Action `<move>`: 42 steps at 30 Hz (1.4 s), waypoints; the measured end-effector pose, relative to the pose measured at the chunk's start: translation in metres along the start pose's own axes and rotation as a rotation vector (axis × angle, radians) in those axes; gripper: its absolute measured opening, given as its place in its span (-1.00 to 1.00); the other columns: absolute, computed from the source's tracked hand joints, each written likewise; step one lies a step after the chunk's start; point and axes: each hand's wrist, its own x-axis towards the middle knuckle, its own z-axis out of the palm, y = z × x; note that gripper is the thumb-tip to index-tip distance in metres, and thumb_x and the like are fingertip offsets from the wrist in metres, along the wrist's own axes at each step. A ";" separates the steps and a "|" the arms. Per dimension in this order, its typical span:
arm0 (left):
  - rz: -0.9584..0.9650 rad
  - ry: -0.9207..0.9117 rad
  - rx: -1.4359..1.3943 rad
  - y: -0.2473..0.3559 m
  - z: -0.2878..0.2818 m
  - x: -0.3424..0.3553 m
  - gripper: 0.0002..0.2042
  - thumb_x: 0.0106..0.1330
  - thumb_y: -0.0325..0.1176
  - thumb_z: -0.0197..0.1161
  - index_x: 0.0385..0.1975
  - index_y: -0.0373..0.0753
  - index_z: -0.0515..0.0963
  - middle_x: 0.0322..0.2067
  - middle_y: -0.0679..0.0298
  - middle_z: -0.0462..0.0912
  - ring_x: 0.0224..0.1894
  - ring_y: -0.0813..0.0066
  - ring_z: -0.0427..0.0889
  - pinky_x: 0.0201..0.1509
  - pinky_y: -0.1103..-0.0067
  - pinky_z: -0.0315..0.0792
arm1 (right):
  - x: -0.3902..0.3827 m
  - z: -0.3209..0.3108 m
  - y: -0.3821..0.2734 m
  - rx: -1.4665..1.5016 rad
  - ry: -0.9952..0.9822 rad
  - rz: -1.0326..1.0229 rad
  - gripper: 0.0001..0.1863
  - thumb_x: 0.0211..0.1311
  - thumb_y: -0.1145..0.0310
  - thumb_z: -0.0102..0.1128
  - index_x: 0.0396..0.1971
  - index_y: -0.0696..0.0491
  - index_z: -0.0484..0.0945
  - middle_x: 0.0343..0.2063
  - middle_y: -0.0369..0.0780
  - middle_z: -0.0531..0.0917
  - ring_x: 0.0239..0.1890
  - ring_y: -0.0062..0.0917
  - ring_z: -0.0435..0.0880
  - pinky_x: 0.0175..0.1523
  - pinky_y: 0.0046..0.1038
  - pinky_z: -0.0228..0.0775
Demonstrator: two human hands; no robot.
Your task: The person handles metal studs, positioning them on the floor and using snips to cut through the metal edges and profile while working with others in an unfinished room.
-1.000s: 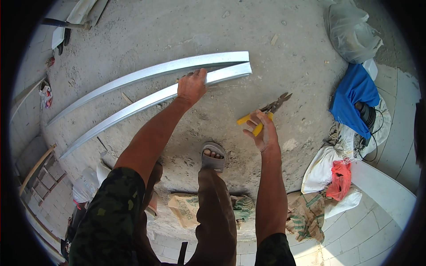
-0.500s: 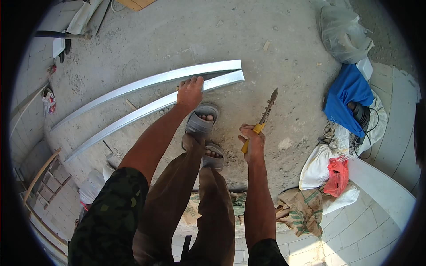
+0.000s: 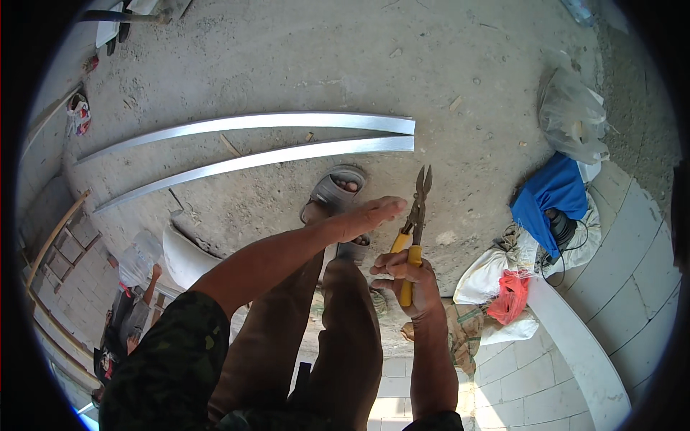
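My right hand (image 3: 415,287) grips tin snips (image 3: 415,228) by their yellow handles, and the dark blades point away from me, slightly parted. My left hand (image 3: 372,217) reaches across with its fingers stretched out; the fingertips come close to the snips just below the blades, and I cannot tell if they touch. Beyond my feet, two long shiny metal profiles lie on the concrete floor: a far profile (image 3: 287,122) and a near profile (image 3: 287,154). Their right ends almost meet, while the left ends spread apart.
A clear plastic bag (image 3: 571,118), blue cloth (image 3: 550,194), a black corded tool (image 3: 562,228) and a red plastic bag (image 3: 509,298) lie to the right. White sacking (image 3: 188,251) is at the left. Another person's arm (image 3: 152,284) shows at lower left.
My left hand has let go of the near metal profile and moved right, beside the tin snips. The snips' blades have parted, and the view has shifted.
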 end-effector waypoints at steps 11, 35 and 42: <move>0.012 -0.074 -0.865 0.028 0.061 0.031 -0.27 0.23 0.41 -0.08 -0.03 -0.24 0.42 -0.20 0.22 0.51 -0.20 0.53 0.51 -0.14 0.51 0.43 | 0.024 0.029 -0.114 -0.234 0.072 0.291 -0.86 0.08 0.40 0.18 -0.38 0.09 0.46 -0.42 -0.14 0.60 -0.54 -0.49 0.62 -0.49 -0.49 0.50; 0.512 -0.129 -1.927 0.053 0.115 0.089 -0.43 0.15 0.33 0.12 -0.75 -0.08 0.40 -0.83 0.46 0.39 -0.93 0.68 0.22 -0.80 0.74 0.17 | 0.081 0.086 -0.155 -1.538 0.470 0.550 -0.89 0.12 0.38 0.16 -0.45 0.09 0.50 -0.62 -0.22 0.55 -0.74 -0.58 0.38 -0.66 -0.52 0.14; 0.642 -0.244 -1.950 0.041 0.101 0.094 -0.42 0.15 0.35 0.11 -0.80 -0.05 0.38 -0.83 0.45 0.40 -0.91 0.67 0.25 -0.78 0.71 0.20 | 0.099 0.100 -0.135 -1.625 0.550 0.537 -0.90 0.14 0.40 0.17 -0.46 0.10 0.50 -0.67 -0.22 0.53 -0.77 -0.56 0.39 -0.67 -0.50 0.11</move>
